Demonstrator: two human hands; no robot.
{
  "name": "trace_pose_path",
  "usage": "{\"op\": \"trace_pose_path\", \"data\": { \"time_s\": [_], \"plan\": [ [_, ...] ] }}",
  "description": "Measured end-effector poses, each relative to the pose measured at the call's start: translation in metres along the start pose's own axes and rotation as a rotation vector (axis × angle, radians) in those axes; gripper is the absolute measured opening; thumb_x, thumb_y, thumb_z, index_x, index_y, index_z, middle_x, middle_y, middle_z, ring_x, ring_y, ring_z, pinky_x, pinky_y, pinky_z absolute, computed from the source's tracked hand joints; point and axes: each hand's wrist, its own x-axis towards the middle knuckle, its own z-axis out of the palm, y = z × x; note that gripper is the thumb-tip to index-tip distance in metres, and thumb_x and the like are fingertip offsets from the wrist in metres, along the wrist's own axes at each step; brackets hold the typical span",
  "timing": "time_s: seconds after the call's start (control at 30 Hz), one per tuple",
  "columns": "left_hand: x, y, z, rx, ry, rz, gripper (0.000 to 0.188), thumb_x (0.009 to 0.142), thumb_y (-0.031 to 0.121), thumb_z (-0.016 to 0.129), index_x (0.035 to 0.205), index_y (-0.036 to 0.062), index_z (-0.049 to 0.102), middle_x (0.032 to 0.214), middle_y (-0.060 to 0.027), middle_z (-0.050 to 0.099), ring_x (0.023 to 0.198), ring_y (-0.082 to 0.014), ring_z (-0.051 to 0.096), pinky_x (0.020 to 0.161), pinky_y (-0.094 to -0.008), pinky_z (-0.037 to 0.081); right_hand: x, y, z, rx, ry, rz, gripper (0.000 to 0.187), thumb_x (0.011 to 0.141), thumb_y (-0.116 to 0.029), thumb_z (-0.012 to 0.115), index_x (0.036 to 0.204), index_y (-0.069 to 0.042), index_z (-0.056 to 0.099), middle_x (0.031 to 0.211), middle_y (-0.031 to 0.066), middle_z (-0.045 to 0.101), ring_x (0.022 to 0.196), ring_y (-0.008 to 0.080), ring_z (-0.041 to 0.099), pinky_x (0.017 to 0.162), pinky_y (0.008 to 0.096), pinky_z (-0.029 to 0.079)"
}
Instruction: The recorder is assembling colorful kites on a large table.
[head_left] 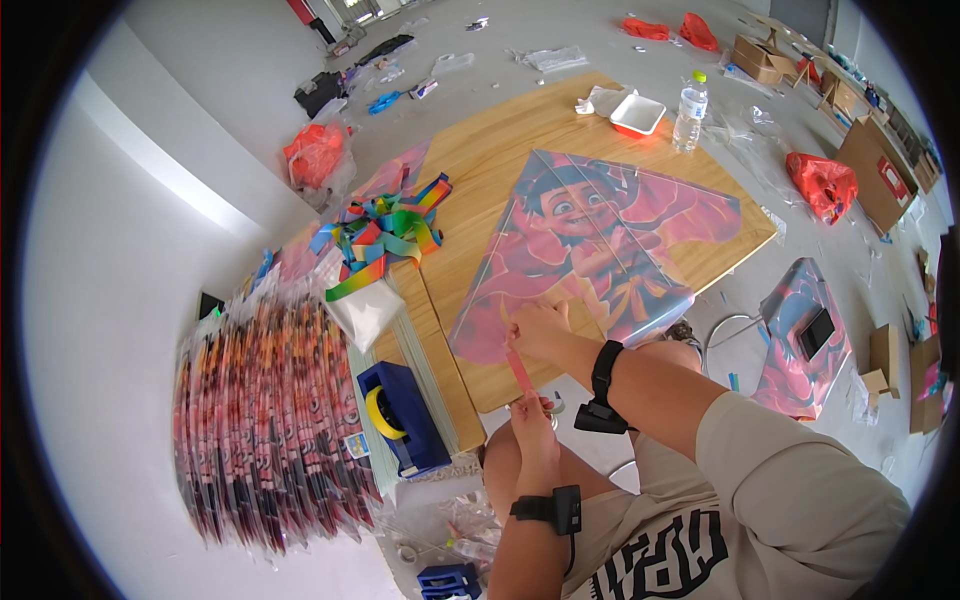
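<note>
A kite (600, 225) printed with a pink and blue cartoon figure lies spread over the wooden table, thin rods showing across it. My right hand (540, 328) is closed at its near edge, on the upper end of a narrow pink-red strip (519, 370). Below the table edge, my left hand (535, 425) pinches the strip's lower end, so the strip runs taut between both hands. A small pale, curved object (557, 403) shows beside the left fingers; I cannot make out what it is. Both wrists wear black bands.
Rainbow ribbons (385, 235) lie heaped at the table's left. A blue tape dispenser (403, 420) with yellow tape stands nearer, beside many bagged kites (275, 420). A water bottle (690, 112) and white-and-red tray (638, 115) stand at the back. Another kite (800, 345) rests at right.
</note>
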Motion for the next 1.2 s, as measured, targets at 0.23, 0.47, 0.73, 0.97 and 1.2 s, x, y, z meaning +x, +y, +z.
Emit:
{"op": "trace_pose_path", "data": {
  "time_s": [0.23,0.47,0.73,0.97,1.2],
  "plan": [
    [0.006,-0.010,-0.004,0.002,0.016,0.018,0.019,0.107,0.028,0.057,0.101,0.0100,0.054,0.083,-0.0003,0.062,0.073,-0.0099,0.059,0.064,-0.0236,0.045,-0.006,-0.002,-0.004,0.028,0.062,-0.038,0.034,0.072,-0.036,0.083,0.093,-0.019,0.062,0.092,-0.0003,0.071,0.103,0.0249,0.064,0.089,0.0515,0.031],
    [0.007,-0.019,0.000,-0.038,0.021,0.099,0.015,0.104,0.017,0.061,0.104,0.0038,0.055,0.086,-0.0035,0.063,0.077,-0.0115,0.060,0.072,-0.0253,0.048,-0.010,-0.003,-0.001,-0.046,0.155,-0.146,0.024,0.082,-0.030,0.075,0.097,-0.016,0.061,0.095,0.0025,0.070,0.106,0.0263,0.062,0.089,0.0519,0.033],
    [0.012,-0.029,-0.004,0.244,0.107,0.150,0.040,0.091,-0.002,0.058,0.130,-0.0072,0.049,0.117,-0.0156,0.061,0.105,-0.0209,0.060,0.093,-0.0326,0.048,-0.051,0.010,-0.007,-0.218,0.246,-0.674,0.037,0.093,-0.033,0.061,0.120,-0.009,0.064,0.125,0.0084,0.065,0.120,0.0298,0.058,0.097,0.0500,0.041],
    [0.008,-0.019,0.002,0.177,0.045,0.293,0.068,0.084,-0.011,0.047,0.150,-0.0050,0.036,0.144,-0.0231,0.051,0.131,-0.0327,0.051,0.111,-0.0372,0.039,-0.098,0.023,-0.010,-0.427,0.222,-0.787,0.059,0.097,-0.034,0.057,0.147,-0.004,0.049,0.157,0.0094,0.045,0.137,0.0292,0.049,0.111,0.0522,0.036],
    [0.004,-0.024,-0.005,0.072,0.021,0.326,0.058,0.085,-0.009,0.044,0.142,0.0009,0.043,0.118,-0.0095,0.055,0.105,-0.0188,0.053,0.086,-0.0285,0.044,-0.148,0.024,-0.052,-0.134,0.067,-0.665,0.051,0.093,-0.016,0.064,0.143,-0.009,0.054,0.152,0.0106,0.049,0.135,0.0301,0.049,0.109,0.0491,0.040]
  ]
}}
